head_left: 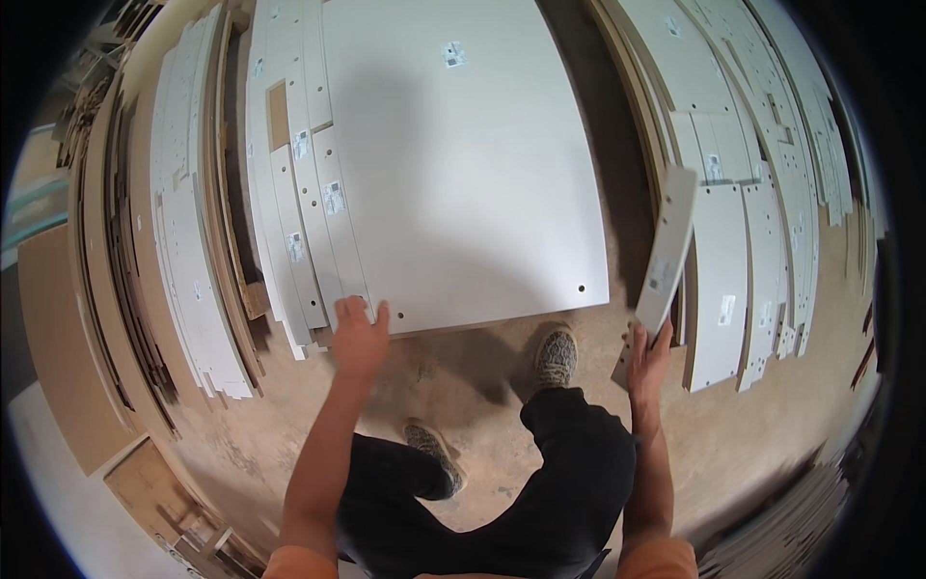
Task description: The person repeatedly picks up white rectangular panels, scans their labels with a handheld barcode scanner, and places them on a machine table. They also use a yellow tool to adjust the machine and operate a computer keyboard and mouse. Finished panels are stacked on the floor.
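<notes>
My right hand (649,359) grips a narrow white board (668,253) with small dark holes and a label on its face. The board stands up at a tilt from my fingers, its far end near the right-hand stack. My left hand (360,338) is at the near left corner of a large white panel (473,183). Its thumb and fingers are apart, with the fingertips at the near end of a narrow white strip (333,227) beside the panel. Whether they press on the strip or only hover there, I cannot tell.
To the right lies a stack of white drilled boards (719,280). More white boards (183,222) lie in a stack on the left, beside brown panels (58,309). Dark gaps separate the stacks. My shoes (556,357) are on the concrete floor (492,463).
</notes>
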`<action>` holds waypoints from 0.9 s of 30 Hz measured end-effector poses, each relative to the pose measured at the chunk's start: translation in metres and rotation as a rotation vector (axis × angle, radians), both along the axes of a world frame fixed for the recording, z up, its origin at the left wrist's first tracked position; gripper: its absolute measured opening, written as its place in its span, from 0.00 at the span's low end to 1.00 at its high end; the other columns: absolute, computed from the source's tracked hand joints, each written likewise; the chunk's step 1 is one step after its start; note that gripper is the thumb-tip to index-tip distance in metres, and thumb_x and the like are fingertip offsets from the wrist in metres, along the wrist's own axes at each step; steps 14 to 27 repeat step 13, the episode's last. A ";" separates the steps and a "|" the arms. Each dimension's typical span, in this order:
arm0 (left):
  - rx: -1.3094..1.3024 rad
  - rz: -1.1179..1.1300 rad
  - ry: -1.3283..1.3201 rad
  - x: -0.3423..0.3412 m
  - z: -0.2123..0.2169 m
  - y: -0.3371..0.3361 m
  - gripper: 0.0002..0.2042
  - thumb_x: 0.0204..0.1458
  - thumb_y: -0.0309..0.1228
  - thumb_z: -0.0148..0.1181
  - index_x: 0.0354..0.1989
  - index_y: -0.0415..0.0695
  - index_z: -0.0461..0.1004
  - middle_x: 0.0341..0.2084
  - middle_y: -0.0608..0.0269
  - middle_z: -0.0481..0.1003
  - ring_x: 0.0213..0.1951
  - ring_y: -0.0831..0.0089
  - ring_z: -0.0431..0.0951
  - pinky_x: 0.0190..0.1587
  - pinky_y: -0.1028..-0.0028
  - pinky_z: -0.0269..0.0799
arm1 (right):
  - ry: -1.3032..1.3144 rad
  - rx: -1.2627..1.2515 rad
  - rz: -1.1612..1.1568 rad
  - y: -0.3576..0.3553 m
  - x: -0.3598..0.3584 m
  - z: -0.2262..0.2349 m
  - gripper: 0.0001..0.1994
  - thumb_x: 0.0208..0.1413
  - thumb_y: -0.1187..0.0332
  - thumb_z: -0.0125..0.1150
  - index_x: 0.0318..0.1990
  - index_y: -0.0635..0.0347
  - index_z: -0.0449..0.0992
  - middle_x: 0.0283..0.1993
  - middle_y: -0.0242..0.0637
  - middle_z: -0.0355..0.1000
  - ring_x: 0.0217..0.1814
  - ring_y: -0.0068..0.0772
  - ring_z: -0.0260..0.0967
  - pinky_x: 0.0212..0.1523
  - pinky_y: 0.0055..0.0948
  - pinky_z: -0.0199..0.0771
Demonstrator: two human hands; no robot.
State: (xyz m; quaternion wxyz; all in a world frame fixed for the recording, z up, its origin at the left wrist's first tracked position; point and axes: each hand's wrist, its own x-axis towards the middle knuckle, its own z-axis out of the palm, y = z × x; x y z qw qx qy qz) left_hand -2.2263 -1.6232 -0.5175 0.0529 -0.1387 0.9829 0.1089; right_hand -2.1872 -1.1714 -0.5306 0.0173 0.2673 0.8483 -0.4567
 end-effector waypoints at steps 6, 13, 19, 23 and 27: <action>-0.116 0.010 0.103 -0.005 -0.044 -0.040 0.20 0.59 0.39 0.61 0.53 0.40 0.66 0.62 0.43 0.62 0.42 0.47 0.80 0.36 0.55 0.81 | 0.207 -0.246 0.148 -0.030 0.023 -0.113 0.24 0.68 0.70 0.54 0.68 0.68 0.61 0.50 0.44 0.74 0.48 0.30 0.73 0.47 0.30 0.76; -0.072 -0.097 0.189 0.008 -0.067 -0.039 0.21 0.61 0.36 0.57 0.58 0.38 0.65 0.66 0.34 0.59 0.40 0.44 0.82 0.33 0.58 0.83 | 0.151 -0.232 0.241 -0.039 -0.044 -0.222 0.22 0.63 0.65 0.61 0.61 0.67 0.71 0.57 0.49 0.74 0.59 0.38 0.70 0.61 0.34 0.69; -0.072 -0.097 0.189 0.008 -0.067 -0.039 0.21 0.61 0.36 0.57 0.58 0.38 0.65 0.66 0.34 0.59 0.40 0.44 0.82 0.33 0.58 0.83 | 0.151 -0.232 0.241 -0.039 -0.044 -0.222 0.22 0.63 0.65 0.61 0.61 0.67 0.71 0.57 0.49 0.74 0.59 0.38 0.70 0.61 0.34 0.69; -0.072 -0.097 0.189 0.008 -0.067 -0.039 0.21 0.61 0.36 0.57 0.58 0.38 0.65 0.66 0.34 0.59 0.40 0.44 0.82 0.33 0.58 0.83 | 0.151 -0.232 0.241 -0.039 -0.044 -0.222 0.22 0.63 0.65 0.61 0.61 0.67 0.71 0.57 0.49 0.74 0.59 0.38 0.70 0.61 0.34 0.69; -0.072 -0.097 0.189 0.008 -0.067 -0.039 0.21 0.61 0.36 0.57 0.58 0.38 0.65 0.66 0.34 0.59 0.40 0.44 0.82 0.33 0.58 0.83 | 0.151 -0.232 0.241 -0.039 -0.044 -0.222 0.22 0.63 0.65 0.61 0.61 0.67 0.71 0.57 0.49 0.74 0.59 0.38 0.70 0.61 0.34 0.69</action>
